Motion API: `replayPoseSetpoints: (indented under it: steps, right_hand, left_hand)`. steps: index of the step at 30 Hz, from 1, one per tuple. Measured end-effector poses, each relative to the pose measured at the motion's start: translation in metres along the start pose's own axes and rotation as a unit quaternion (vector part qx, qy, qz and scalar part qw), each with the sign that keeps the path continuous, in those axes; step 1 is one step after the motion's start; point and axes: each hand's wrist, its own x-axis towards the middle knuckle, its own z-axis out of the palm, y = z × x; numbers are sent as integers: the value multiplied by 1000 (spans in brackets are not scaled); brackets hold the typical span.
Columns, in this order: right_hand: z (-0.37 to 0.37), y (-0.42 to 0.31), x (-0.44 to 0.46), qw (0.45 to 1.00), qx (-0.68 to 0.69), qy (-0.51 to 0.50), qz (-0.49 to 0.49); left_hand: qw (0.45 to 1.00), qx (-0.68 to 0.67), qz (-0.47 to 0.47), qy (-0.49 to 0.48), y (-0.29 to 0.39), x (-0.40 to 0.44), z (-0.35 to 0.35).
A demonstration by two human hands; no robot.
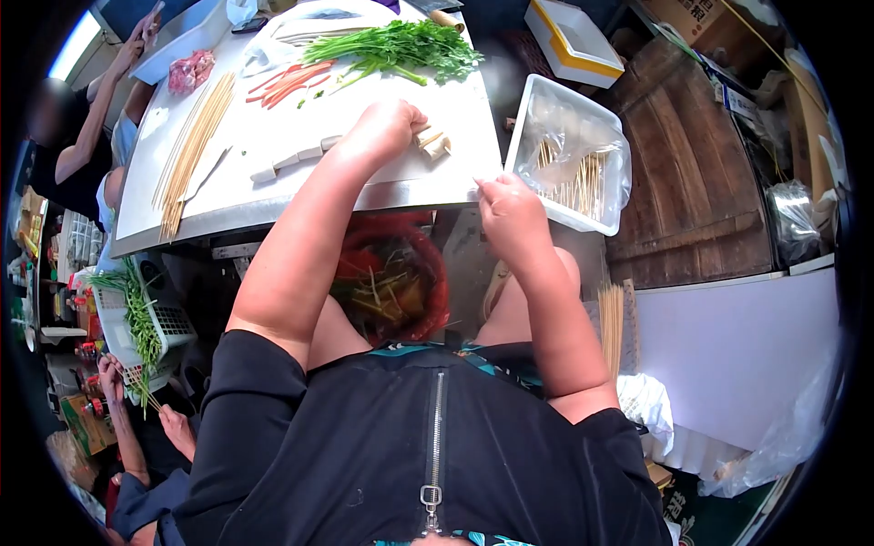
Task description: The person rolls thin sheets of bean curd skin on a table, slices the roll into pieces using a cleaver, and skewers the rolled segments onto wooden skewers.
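Black top near table. Left hand, fingers bunched, by pale rolls; right hand pinching, can't tell what. Probably squishy, so grab mid-roll.

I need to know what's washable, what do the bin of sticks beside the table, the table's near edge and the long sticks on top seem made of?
The bin: likely plastic, with smooth, whitish walls. Near edge: probably metal, a gray strip with dull sheen. Long sticks: bamboo or other wood, tan, apparently unvarnished.
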Motion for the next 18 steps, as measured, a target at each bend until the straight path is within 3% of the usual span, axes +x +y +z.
replayPoseSetpoints:
  steps: [1, 3, 5, 7, 9, 12, 16, 18]
  right_hand:
    - [1, 6, 6, 1000, -9, 12, -10]
    - [-1, 17, 18, 999, 6, 25, 26]
    - [3, 29, 28, 999, -12, 38, 28]
    - [3, 28, 38, 989, -133, -32, 49]
    - [1, 6, 41, 984, -178, -18, 15]
    - [11, -33, 61, 980, -184, 0, -81]
    - [59, -62, 99, 986, 7, -75, -152]
    - [76, -66, 109, 981, -10, -64, -184]
  left_hand:
    - [1000, -3, -3, 1, -2, -4, -1]
    - [982, 26, 48, 180, -8, -13, -6]
    - [963, -38, 16, 265, -10, -29, -26]
    - [928, -109, -1, 356, -15, -48, -32]
    - [881, -159, 1, 445, -21, -68, -30]
    - [857, -199, 20, 476, -27, -81, -22]
    - [870, -182, 73, 453, -21, -84, -27]
    - [867, -181, 71, 460, -25, -80, -30]
